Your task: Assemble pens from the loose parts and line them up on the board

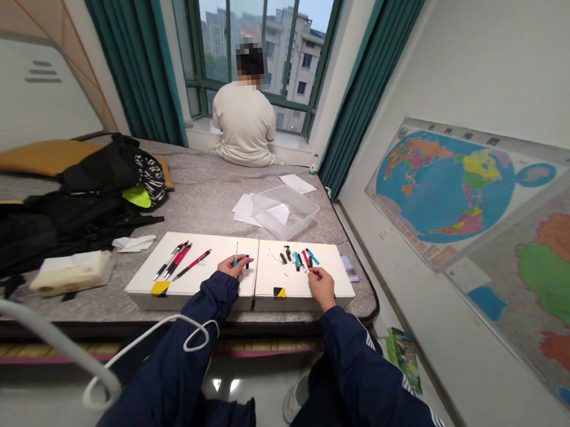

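My left hand (pixel 232 267) is closed over the left white box (pixel 217 291). Its fingers hold a partly assembled pen (pixel 235 253), a thin pale shaft with a teal part low down. A short dark piece (pixel 247 262) shows at the fingertips. Above the front of the right white box (pixel 296 290), my right hand (pixel 323 285) is pinched; anything in its fingertips is too small to make out. Just beyond it lie black, teal and red pen parts (pixel 298 260). Several whole pens (pixel 179 259), red-and-black and dark, rest on the left box.
Behind the boxes stands a clear plastic bin (pixel 287 213) beside white papers (pixel 245 210). A tissue pack (pixel 72 273) and black backpack (pixel 81 196) lie left. A white cable (pixel 195 326) crosses near my left sleeve. Another person (pixel 244 121) sits at the window, back turned.
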A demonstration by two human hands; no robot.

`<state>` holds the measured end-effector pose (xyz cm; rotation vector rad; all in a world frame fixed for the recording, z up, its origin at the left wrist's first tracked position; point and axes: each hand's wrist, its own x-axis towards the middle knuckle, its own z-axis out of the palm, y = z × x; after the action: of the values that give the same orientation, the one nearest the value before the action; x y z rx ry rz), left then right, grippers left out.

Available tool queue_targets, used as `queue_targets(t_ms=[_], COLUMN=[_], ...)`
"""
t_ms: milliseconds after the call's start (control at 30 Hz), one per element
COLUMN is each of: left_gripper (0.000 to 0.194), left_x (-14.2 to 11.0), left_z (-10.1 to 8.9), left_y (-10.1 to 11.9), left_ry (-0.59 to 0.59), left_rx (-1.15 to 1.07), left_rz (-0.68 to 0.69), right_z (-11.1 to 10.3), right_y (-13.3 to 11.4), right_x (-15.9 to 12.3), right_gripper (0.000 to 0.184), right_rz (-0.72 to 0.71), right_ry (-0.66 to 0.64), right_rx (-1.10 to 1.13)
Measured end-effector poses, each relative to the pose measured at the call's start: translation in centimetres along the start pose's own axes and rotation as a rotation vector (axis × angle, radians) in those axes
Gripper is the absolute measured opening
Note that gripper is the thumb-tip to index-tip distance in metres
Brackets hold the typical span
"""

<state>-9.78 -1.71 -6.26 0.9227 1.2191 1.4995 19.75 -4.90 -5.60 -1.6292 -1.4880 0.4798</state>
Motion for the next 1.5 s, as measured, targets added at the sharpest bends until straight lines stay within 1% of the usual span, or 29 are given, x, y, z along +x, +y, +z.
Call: queue_targets(t_ms=[100,167,300,467,600,733,900,1033,1133,1200,1233,1333,1400,1433,1500], left_gripper=[0.050,0.051,0.050,0.046,0.047,0.047,0.050,0.056,0.052,0.047,0.044,0.040,0.039,0.039,0.039], left_x=[0.0,-0.1,0.0,0.1,0.3,0.3,0.3,0.3,0.2,0.2,0.1,0.1,0.1,0.1,0.2], left_z=[0.0,0.0,-0.1,-0.2,-0.1,-0.1,-0.2,-0.3,-0.3,-0.1,-0.1,0.0,0.0,-0.1,-0.2], left_y=[0.2,0.3,0.4,0.0,-0.2,-0.3,-0.2,-0.2,-0.2,-0.1,-0.1,0.0,0.1,0.1,0.2], left_ry=[0.003,-0.002,-0.012,-0.026,-0.059,-0.079,-0.125,-0.128,-0.126,-0.116,-0.110,-0.102,-0.117,-0.127,-0.149], left_rx=[-0.007,-0.018,-0.031,-0.064,-0.142,-0.158,-0.165,-0.154,-0.137,-0.133,-0.133,-0.126,-0.116,-0.113,-0.117], left_rz=[-0.008,-0.014,-0.008,-0.008,0.000,0.006,0.022,0.038,0.054,0.063,0.067,0.069,0.061,0.056,0.045], right_z=[0.2,0.4,0.6,0.7,0.6,0.7,0.8,0.6,0.8,1.6,2.2,5.3,7.6,8.7,10.4], right_y=[0.5,0.8,1.2,1.3,0.9,0.6,0.6,0.4,-0.4,-1.5,-2.3,-5.4,-7.5,-8.4,-9.7], right_x=[0.2,0.3,0.7,0.9,0.9,1.0,1.0,0.9,0.4,-0.4,-1.0,-2.5,-3.0,-3.1,-2.8], right_gripper=[0.034,0.035,0.036,0.036,0.035,0.035,0.029,0.029,0.037,0.041,0.040,0.034,0.031,0.029,0.028], right_rz=[0.057,0.069,0.024,-0.054,-0.053,-0.058,-0.077,-0.038,0.079,0.151,0.154,0.092,0.077,0.084,0.134], right_ry=[-0.007,0.006,0.034,0.024,0.000,-0.011,-0.022,0.015,0.014,-0.032,-0.069,-0.202,-0.286,-0.310,-0.290], right_rx=[0.057,0.092,0.098,0.045,0.017,-0.014,-0.064,-0.001,0.167,0.301,0.357,0.479,0.560,0.595,0.653])
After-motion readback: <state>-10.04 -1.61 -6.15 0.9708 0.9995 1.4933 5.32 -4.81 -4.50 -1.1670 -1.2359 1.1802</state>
